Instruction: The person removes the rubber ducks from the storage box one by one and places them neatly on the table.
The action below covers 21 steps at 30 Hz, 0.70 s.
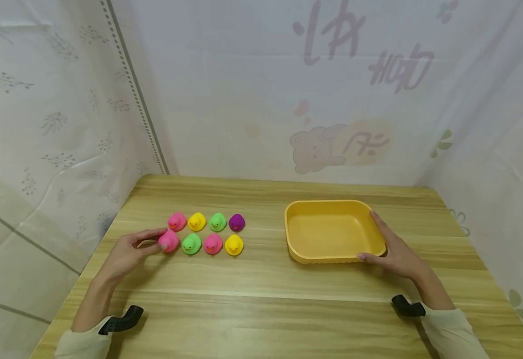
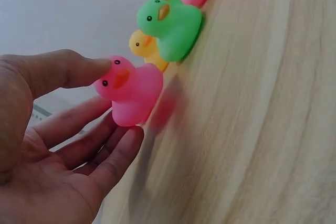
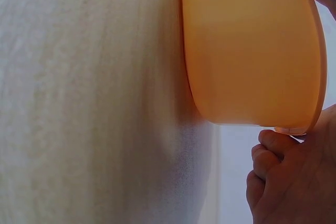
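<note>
At the left end of the front row, my left hand [image 1: 126,252] pinches a pink rubber duck [image 1: 168,241] between thumb and fingers. In the left wrist view, the thumb lies on the head of that duck [image 2: 134,93], and its base looks slightly raised from the tabletop. A green duck [image 1: 191,244], another pink duck [image 1: 213,244] and a yellow duck [image 1: 234,245] continue the row to the right. My right hand [image 1: 398,254] grips the right end of a yellow plastic basin [image 1: 290,244], thumb at its front rim; the basin wall [image 3: 252,51] partly hides the fingers in the right wrist view.
Behind stands a second row: a pink duck [image 1: 177,222], a yellow one [image 1: 197,222], a green one [image 1: 218,222] and a purple one [image 1: 237,222]. The wooden table [image 1: 261,309] meets a patterned cloth [image 1: 225,99] at its back edge.
</note>
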Each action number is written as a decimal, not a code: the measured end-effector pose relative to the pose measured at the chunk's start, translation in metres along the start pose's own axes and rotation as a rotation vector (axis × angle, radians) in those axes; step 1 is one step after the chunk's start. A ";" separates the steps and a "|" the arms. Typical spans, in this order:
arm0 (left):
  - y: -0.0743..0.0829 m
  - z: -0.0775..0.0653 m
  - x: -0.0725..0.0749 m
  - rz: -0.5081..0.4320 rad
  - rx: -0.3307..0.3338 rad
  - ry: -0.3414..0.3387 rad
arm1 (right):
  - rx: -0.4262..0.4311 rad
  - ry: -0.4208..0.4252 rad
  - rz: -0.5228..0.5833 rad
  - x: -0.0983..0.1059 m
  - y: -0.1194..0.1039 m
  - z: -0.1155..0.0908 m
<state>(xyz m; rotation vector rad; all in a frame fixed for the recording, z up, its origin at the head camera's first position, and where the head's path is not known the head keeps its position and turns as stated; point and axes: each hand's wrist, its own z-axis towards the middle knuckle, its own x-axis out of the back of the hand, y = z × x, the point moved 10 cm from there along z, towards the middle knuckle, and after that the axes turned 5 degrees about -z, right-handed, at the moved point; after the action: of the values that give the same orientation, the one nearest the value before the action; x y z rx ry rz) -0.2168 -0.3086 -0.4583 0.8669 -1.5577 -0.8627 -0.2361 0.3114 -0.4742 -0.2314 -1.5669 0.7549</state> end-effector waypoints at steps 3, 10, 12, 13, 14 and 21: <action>0.000 0.002 -0.001 0.045 -0.018 -0.017 | -0.004 -0.002 -0.004 0.000 0.000 -0.001; -0.001 0.004 -0.006 0.055 -0.052 -0.071 | -0.012 -0.005 -0.003 0.001 0.000 -0.001; -0.001 0.003 -0.007 0.052 -0.058 -0.092 | -0.015 -0.009 0.000 0.000 0.000 -0.001; -0.002 0.003 -0.007 0.057 -0.063 -0.100 | -0.017 -0.011 0.001 -0.001 0.001 -0.002; -0.002 0.003 -0.008 0.057 -0.066 -0.107 | -0.016 -0.010 0.001 -0.001 0.001 -0.002; -0.003 0.003 -0.010 0.031 -0.074 -0.134 | -0.012 0.000 -0.022 0.002 -0.002 -0.003</action>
<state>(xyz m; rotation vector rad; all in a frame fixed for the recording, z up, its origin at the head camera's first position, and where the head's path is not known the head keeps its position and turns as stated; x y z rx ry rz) -0.2180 -0.3013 -0.4656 0.7428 -1.6398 -0.9665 -0.2334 0.3120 -0.4720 -0.2231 -1.5722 0.7287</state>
